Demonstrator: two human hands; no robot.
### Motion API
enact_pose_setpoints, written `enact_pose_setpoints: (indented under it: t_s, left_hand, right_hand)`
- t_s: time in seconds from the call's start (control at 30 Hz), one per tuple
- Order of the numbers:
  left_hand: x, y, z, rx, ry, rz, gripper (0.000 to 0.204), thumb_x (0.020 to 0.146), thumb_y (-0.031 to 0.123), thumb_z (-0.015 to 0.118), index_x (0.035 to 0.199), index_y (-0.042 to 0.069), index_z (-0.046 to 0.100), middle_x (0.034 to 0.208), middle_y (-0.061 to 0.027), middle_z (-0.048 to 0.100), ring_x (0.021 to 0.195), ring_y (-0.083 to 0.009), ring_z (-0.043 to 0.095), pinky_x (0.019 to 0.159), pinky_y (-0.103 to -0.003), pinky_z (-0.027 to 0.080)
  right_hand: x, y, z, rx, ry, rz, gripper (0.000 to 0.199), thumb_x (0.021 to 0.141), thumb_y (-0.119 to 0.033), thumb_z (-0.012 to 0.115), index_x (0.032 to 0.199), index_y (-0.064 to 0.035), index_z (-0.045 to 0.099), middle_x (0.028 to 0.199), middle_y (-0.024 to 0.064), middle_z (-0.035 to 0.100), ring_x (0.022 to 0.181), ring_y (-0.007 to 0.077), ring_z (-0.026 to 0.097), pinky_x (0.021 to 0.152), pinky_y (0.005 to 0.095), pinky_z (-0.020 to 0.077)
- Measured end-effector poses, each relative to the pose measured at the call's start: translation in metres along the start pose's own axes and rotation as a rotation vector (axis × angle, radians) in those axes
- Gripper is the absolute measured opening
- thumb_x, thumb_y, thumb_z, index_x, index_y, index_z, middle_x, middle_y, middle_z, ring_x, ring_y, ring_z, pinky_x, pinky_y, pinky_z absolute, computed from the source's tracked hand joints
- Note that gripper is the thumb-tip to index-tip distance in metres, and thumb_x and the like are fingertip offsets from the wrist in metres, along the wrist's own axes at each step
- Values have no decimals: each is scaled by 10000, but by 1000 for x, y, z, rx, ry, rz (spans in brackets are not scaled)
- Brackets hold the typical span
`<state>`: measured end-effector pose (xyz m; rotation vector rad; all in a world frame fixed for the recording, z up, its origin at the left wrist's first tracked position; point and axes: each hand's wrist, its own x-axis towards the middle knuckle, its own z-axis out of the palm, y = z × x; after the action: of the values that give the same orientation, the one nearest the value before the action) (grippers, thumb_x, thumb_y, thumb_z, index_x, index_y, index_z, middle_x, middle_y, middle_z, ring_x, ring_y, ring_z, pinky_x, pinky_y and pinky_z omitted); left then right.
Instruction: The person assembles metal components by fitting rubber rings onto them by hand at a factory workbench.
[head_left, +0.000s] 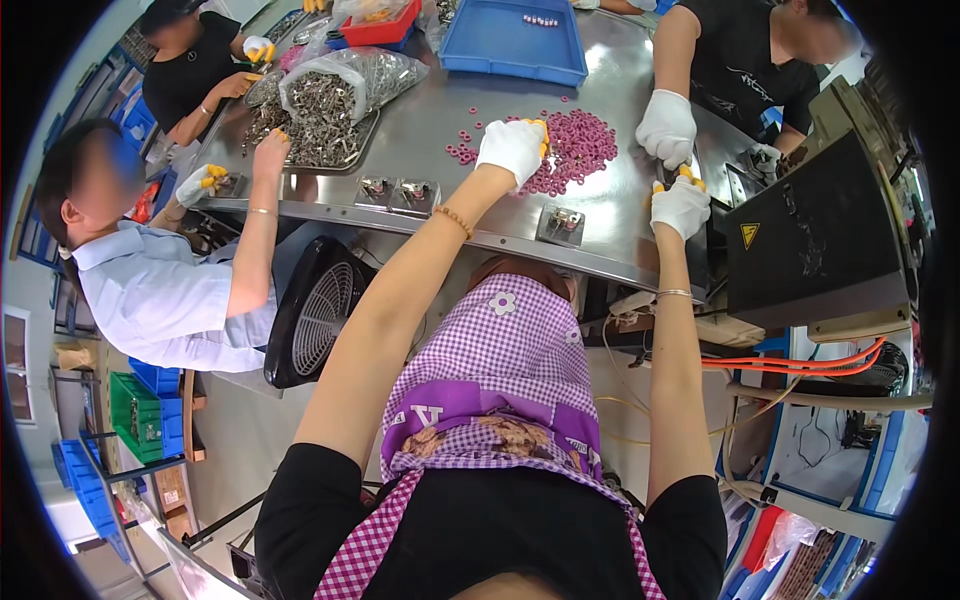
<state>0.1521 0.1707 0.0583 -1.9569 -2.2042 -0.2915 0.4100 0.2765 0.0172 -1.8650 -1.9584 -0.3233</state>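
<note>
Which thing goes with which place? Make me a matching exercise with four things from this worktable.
1. Left hand
2. Right hand
3. Blue tray
4. Silvery metal parts

A. Far side of the table
B. Beside and partly in a clear bag
C. At the pink rings
D. Near the table's right end

Pairs: 1-C, 2-D, 3-A, 4-B

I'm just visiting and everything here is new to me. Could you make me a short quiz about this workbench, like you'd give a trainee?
1. True or false: the person's left hand is at the pile of pink rings.
2. What colour is the large tray beyond the rings? A) red B) blue C) green
3. Which of the person's own hands is nearer the black machine housing?

Key: 1. True. 2. B. 3. The right hand.
</note>
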Motion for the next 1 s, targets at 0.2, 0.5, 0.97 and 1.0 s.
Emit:
enact_pose_setpoints:
  t_s: [0.2, 0.5, 0.97, 1.0]
  left_hand:
    - [-15, -7, -1, -321, 20, -155, 240, 873, 169, 531, 1045, 73, 669, 917, -124, 691, 835, -324, 656, 720, -367, 508]
    - [-70, -8, -13, -1020, 62, -394, 204, 874, 172, 627, 1038, 56, 661, 898, -78, 692, 761, -210, 634, 698, -287, 498]
    - [-113, 33, -10, -1254, 71, -434, 174, 836, 120, 688, 987, 39, 663, 886, -66, 694, 724, -156, 601, 675, -258, 485]
    - [-109, 36, -9, -1265, 76, -434, 174, 833, 132, 687, 979, 39, 667, 889, -74, 695, 724, -166, 607, 675, -266, 488]
  right_hand:
    - [-14, -42, 2, 300, -248, -117, 326, 807, -349, 690, 1029, -110, 696, 936, 102, 668, 789, 288, 644, 749, 397, 517]
    - [-28, -50, -6, 470, -433, -182, 240, 836, -257, 659, 981, -70, 698, 961, 97, 686, 807, 268, 635, 761, 343, 499]
    - [-95, -50, -45, 1112, -640, -287, 197, 787, 28, 682, 974, -20, 644, 961, 57, 662, 839, 165, 600, 796, 246, 476]
    - [-93, -54, -52, 1073, -668, -268, 207, 787, 27, 683, 983, -22, 642, 963, 55, 659, 839, 162, 598, 799, 246, 476]
